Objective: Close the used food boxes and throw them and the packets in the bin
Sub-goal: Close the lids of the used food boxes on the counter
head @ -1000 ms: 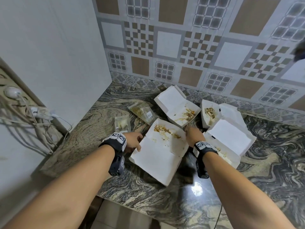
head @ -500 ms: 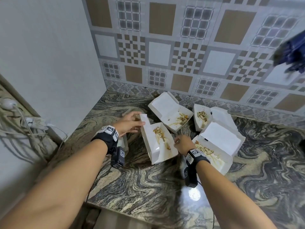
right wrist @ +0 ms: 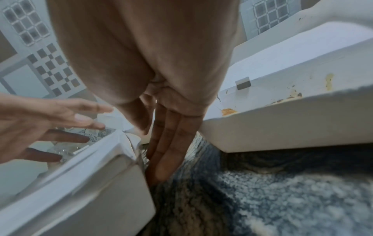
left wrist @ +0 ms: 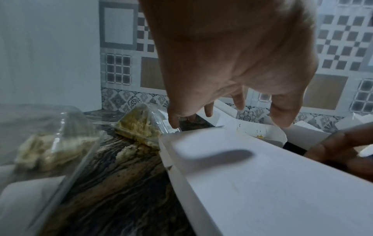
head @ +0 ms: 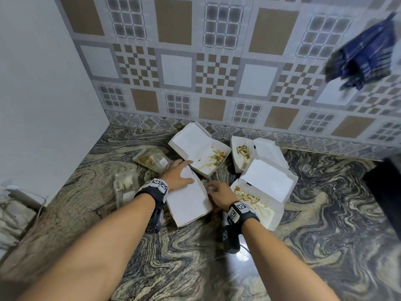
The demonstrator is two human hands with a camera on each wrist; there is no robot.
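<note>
Closed white box [head: 188, 200] on the marble counter [head: 325, 246], left hand [head: 176, 178] flat on its lid with straight fingers, right hand [head: 219, 195] with straight fingers against its right side, three open boxes behind it

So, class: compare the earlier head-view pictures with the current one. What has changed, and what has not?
The nearest food box, lying open a second ago, is now folded shut. The left hand swung its lid over and now presses flat on top; the right hand stays at its right edge. The three other boxes remain open; both packets are untouched.

Both forearms reach forward; left hand [head: 179, 177] spread flat, right hand [head: 219, 195] with fingers straight.
</note>
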